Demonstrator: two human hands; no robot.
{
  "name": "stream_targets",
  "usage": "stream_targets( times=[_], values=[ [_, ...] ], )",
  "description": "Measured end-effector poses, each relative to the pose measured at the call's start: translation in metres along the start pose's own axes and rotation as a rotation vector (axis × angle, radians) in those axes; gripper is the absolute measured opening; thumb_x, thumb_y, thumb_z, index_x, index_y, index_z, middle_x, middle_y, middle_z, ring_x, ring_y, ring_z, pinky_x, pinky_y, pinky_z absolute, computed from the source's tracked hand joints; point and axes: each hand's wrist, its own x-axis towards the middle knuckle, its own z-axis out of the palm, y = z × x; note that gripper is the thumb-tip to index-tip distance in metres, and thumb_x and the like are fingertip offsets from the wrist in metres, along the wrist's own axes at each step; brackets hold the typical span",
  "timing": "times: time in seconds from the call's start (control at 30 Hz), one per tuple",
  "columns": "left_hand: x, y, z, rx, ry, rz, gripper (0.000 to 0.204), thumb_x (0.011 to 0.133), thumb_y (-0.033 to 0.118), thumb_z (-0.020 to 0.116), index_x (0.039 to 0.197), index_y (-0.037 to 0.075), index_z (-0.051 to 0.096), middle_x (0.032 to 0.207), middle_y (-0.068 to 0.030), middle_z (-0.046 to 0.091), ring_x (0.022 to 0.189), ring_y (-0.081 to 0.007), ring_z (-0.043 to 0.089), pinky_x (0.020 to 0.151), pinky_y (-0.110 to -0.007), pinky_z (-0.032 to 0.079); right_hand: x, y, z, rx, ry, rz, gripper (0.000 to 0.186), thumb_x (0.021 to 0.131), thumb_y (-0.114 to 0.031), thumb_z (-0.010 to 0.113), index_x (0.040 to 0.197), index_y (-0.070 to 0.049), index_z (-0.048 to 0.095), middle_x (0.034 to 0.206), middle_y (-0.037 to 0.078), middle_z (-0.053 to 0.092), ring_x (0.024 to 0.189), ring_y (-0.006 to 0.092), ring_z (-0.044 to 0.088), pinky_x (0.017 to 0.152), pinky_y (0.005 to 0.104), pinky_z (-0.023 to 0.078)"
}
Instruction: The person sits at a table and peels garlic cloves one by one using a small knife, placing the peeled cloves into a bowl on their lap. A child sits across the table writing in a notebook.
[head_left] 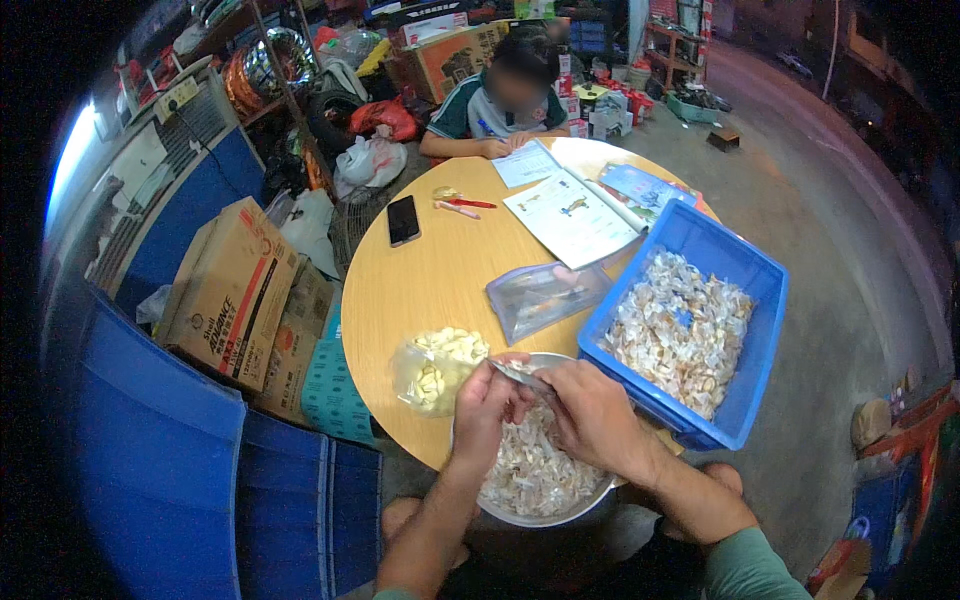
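Observation:
Both my hands are close together over a round, pale metal basin [556, 520] of whitish, papery-looking pieces. A flat grey metal blade [522, 378] angles up to the left from my right hand [598, 412], whose fingers are wrapped round its lower end. The fingers of my left hand [484, 412] are closed beside the blade tip; what they pinch is too small to make out. Left of that hand, a clear plastic bag [408, 372] on the table contains cream-coloured pieces like peeled garlic cloves [450, 346].
The blue plastic bin [762, 330] at right holds more whitish pieces. Across the round wooden table [400, 290], a person [500, 105] writes on paper. Between us lie an open book [575, 215], a clear pouch [545, 300], pens [465, 204] and a phone [403, 220]. Cardboard boxes [230, 300] stand left.

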Motion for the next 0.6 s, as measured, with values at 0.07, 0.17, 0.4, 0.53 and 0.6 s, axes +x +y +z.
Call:
stream_targets(
  times=[0.07, 0.17, 0.4, 0.53, 0.6],
  values=[
    [-0.003, -0.008, 0.001, -0.071, -0.03, -0.03, 0.028, 0.103, 0.024, 0.049, 0.121, 0.005, 0.06, 0.082, -0.0028, 0.064, 0.059, -0.0057, 0.05, 0.054, -0.02, 0.037, -0.004, 0.008, 0.005, -0.038, -0.019, -0.011, 0.04, 0.08, -0.001, 0.062, 0.119, -0.003, 0.055, 0.088, 0.016, 0.06, 0.084, 0.0373, 0.059, 0.073, 0.0478, 0.049],
    [-0.008, -0.012, 0.002, -0.205, -0.011, -0.122, 0.028, 0.101, 0.019, 0.051, 0.121, 0.0, 0.057, 0.096, -0.0074, 0.068, 0.073, -0.0102, 0.061, 0.054, -0.021, 0.042, -0.009, 0.011, 0.004, -0.075, -0.065, 0.0, 0.051, 0.076, -0.001, 0.063, 0.125, -0.003, 0.054, 0.085, 0.014, 0.058, 0.081, 0.0355, 0.059, 0.072, 0.0463, 0.049],
    [-0.006, -0.007, 0.011, -0.348, -0.04, -0.194, 0.027, 0.103, 0.018, 0.048, 0.121, 0.001, 0.059, 0.1, -0.0068, 0.067, 0.076, -0.0101, 0.062, 0.057, -0.021, 0.041, -0.01, 0.021, 0.006, -0.047, -0.002, -0.036, 0.057, 0.069, 0.001, 0.063, 0.125, 0.0, 0.057, 0.082, 0.014, 0.056, 0.077, 0.0342, 0.057, 0.068, 0.0449, 0.049],
    [-0.007, -0.008, 0.012, -0.348, -0.022, -0.223, 0.028, 0.103, 0.018, 0.047, 0.121, 0.0, 0.058, 0.101, -0.0073, 0.066, 0.076, -0.0106, 0.062, 0.056, -0.021, 0.041, -0.013, 0.025, 0.007, -0.034, -0.003, -0.052, 0.058, 0.069, 0.001, 0.063, 0.126, 0.0, 0.056, 0.084, 0.015, 0.057, 0.077, 0.0345, 0.057, 0.067, 0.0452, 0.049],
    [-0.006, -0.013, 0.007, -0.362, -0.091, -0.175, 0.029, 0.103, 0.018, 0.047, 0.122, -0.001, 0.058, 0.101, -0.0077, 0.066, 0.076, -0.0108, 0.062, 0.056, -0.021, 0.041, -0.013, 0.023, 0.006, -0.041, -0.032, -0.033, 0.055, 0.069, 0.0, 0.063, 0.124, 0.0, 0.057, 0.085, 0.015, 0.057, 0.078, 0.0346, 0.058, 0.067, 0.0454, 0.049]
  ],
)
